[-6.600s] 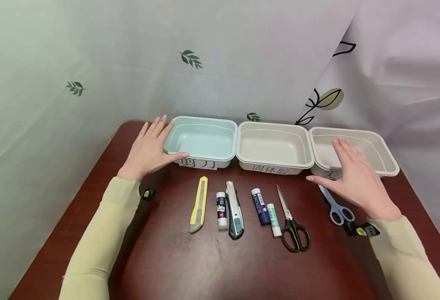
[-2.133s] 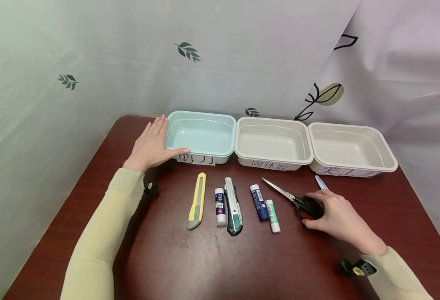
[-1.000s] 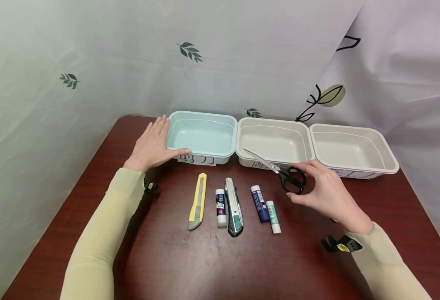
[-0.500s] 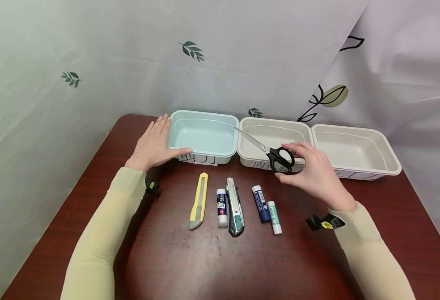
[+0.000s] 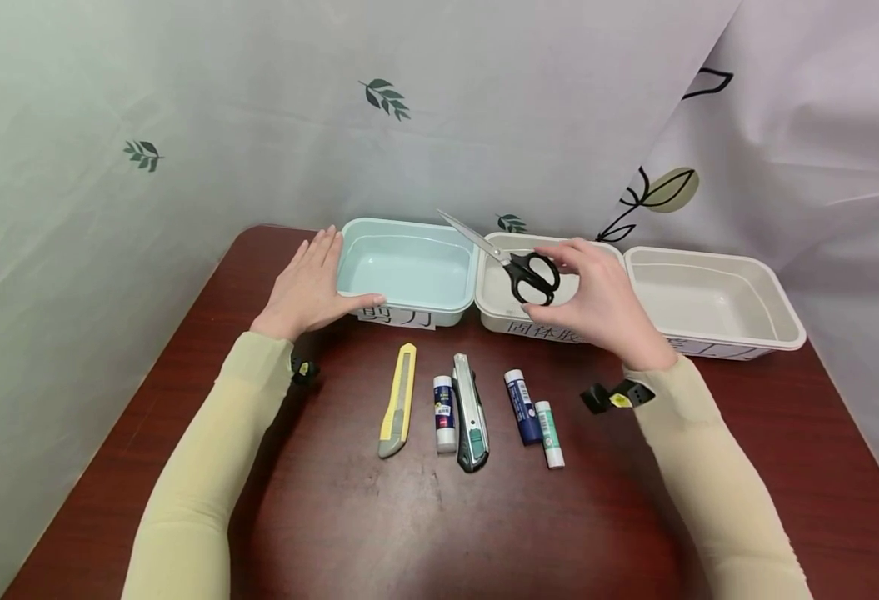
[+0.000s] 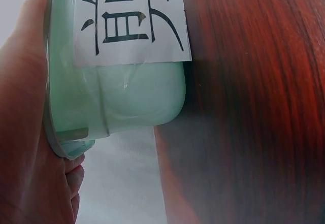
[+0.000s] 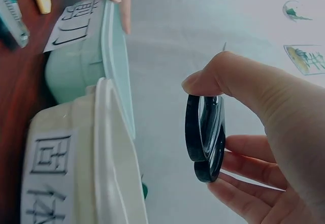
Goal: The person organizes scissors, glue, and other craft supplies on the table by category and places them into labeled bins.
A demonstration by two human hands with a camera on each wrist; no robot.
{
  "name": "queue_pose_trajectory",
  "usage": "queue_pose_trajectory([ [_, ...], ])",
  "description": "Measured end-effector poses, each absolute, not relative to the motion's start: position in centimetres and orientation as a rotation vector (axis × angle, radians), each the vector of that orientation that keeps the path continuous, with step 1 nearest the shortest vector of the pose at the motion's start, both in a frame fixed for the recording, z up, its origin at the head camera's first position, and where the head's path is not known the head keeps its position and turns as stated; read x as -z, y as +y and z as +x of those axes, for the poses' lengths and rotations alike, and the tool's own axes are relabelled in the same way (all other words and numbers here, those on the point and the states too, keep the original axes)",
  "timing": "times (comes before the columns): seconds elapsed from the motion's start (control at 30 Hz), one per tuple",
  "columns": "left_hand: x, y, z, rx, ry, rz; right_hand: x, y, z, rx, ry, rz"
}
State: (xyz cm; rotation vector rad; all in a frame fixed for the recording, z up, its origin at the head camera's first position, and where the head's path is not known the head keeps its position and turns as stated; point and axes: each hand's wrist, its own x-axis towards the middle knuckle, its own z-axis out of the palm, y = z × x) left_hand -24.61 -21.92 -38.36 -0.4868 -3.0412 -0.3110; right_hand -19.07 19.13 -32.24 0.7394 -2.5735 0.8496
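My right hand (image 5: 596, 296) pinches a pair of black-handled scissors (image 5: 512, 268) by the finger loops, raised over the middle beige bin (image 5: 493, 321). The blades point up and left, their tip above the back right corner of the light blue bin (image 5: 450, 317). In the right wrist view the thumb presses one side of the black handle (image 7: 192, 127) and fingers meet the other. My left hand (image 5: 304, 287) rests on the blue bin's left corner, fingers straight along the side and thumb along the front rim. A paper label (image 6: 129, 21) with characters is on that bin's front.
On the table lie a yellow utility knife (image 5: 397, 400), a silver-and-black utility knife (image 5: 471, 417) and several glue sticks, one navy (image 5: 523, 408), one green-and-white (image 5: 549, 435). At the right stands another labelled beige bin (image 5: 716, 350). The light blue scissors seen earlier are hidden by my right arm.
The right hand took hold of the black scissors on the table, lifted them, and carried them left and up over the middle bin. The left hand has settled against the blue bin and stayed there.
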Motion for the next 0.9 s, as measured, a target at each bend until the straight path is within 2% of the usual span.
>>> queue_pose_trajectory([
  [0.5,38.3,-21.9,-24.7,0.290,-3.043,-0.496,30.7,14.7,-23.4,-0.952,-2.682,0.745],
  [0.9,38.2,-21.8,-24.7,0.280,-3.043,-0.495,30.2,12.3,-26.8,-0.824,-2.865,0.803],
])
